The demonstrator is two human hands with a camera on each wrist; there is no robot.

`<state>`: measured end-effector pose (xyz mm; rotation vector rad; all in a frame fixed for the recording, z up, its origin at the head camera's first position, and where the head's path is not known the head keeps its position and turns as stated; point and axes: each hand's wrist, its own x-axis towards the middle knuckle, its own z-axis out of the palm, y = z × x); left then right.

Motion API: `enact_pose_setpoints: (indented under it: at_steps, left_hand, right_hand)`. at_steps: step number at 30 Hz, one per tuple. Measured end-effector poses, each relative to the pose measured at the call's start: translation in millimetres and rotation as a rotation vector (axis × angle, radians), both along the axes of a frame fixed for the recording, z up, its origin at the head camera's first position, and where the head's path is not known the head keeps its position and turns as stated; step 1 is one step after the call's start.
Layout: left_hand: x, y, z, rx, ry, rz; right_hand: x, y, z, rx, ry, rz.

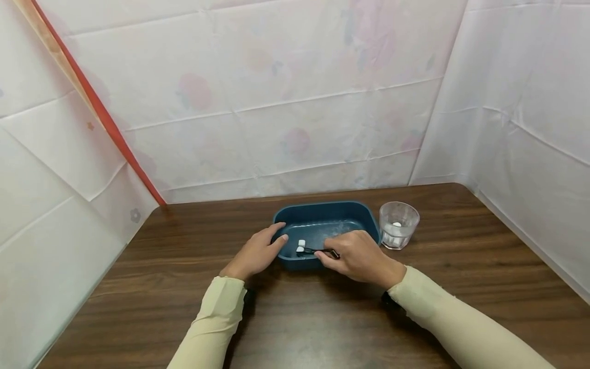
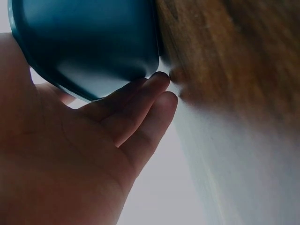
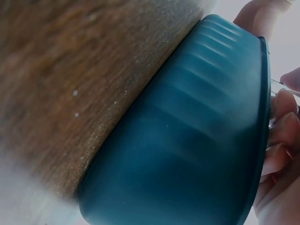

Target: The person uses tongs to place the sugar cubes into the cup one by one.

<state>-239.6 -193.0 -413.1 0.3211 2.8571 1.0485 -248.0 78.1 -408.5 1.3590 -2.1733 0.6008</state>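
Observation:
A dark blue rectangular basin [image 1: 327,211] stands on the table with two small white cubes [image 1: 301,243] on its floor, near the front left. My left hand [image 1: 257,252] holds the basin's left end, thumb over the rim; the left wrist view shows fingers [image 2: 157,110] along the outer wall. Over the basin's front rim, my right hand [image 1: 361,258] pinches dark tweezers [image 1: 329,253]. Their tips are at the nearer cube; whether they clamp it I cannot tell. In the right wrist view the basin's outer wall [image 3: 183,126] covers most of the tweezers.
Right of the basin stands a clear glass [image 1: 400,218] with white pieces in it. The brown wood-grain table [image 1: 184,297] carries everything. White patterned sheeting [image 1: 276,102] rises behind and on both sides, with a red strip [image 1: 108,123] at the left.

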Motion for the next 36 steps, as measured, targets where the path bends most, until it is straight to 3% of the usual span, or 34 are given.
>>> enact_pose_setpoints:
  at_steps: [36]
  left_hand:
    - [-1.8,-1.3,-1.2,-0.011,-0.002,-0.014]
  right_hand:
    - [1.6,1.6,3.0,-0.019,-0.014,0.004]
